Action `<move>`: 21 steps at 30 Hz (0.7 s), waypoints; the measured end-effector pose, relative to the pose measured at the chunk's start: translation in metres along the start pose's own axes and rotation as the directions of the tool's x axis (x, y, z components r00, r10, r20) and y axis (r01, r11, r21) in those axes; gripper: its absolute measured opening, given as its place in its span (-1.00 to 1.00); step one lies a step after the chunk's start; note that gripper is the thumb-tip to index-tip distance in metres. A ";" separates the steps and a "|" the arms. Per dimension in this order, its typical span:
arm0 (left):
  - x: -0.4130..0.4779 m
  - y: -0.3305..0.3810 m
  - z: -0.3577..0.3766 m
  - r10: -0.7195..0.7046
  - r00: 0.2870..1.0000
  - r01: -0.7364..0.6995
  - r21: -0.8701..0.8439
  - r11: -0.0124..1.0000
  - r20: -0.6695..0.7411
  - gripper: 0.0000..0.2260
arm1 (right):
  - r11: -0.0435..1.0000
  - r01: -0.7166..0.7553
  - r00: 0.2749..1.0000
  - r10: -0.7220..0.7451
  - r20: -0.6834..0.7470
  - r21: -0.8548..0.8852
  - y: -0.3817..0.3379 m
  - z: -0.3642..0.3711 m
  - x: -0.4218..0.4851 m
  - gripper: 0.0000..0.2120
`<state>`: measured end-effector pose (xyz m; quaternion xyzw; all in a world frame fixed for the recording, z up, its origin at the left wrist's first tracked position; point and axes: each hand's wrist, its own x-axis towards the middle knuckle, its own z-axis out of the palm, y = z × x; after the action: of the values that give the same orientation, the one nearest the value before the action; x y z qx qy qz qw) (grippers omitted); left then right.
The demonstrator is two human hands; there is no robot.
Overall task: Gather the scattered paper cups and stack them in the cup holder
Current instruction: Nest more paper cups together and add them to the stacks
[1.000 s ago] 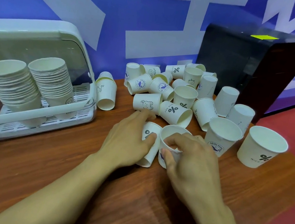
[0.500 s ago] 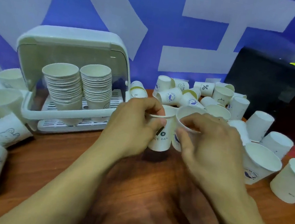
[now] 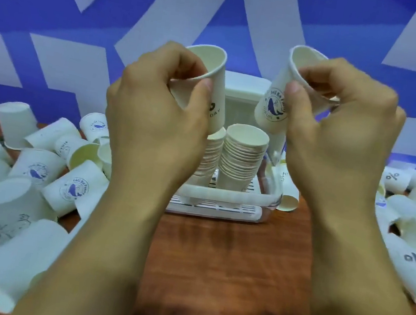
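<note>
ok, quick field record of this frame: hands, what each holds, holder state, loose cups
left hand: shut on DAY cup, mouth up, tilted
right hand: shut on whale-logo cup, tilted
cup holder: on wooden table, below both hands, two stacks inside
right stack: fully visible
left stack: partly hidden by left hand
loose cups: many on both sides, mostly lying down

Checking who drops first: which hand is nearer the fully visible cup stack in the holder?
Hard to call. The left hand is up and left of the stack, the right hand up and right; both hold cups.
</note>
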<state>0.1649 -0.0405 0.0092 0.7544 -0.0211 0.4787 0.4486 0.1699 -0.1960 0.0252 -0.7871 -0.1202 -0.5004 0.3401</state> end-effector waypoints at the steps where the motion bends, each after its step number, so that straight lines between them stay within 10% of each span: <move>1: 0.002 -0.004 0.000 -0.016 1.000 0.016 0.005 1.000 -0.010 -0.94 | 1.000 -0.001 1.000 0.001 0.003 0.007 0.003 0.007 0.000 -0.92; 21: -0.004 -0.022 0.020 -0.051 0.999 0.049 0.089 0.995 0.015 -0.93 | 0.999 -0.036 0.930 0.046 0.364 -0.034 0.058 0.060 -0.026 -0.84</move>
<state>0.1871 -0.0427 -0.0113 0.7781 0.0151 0.4611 0.4263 0.2303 -0.1958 -0.0373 -0.8730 -0.1582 -0.3399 0.3118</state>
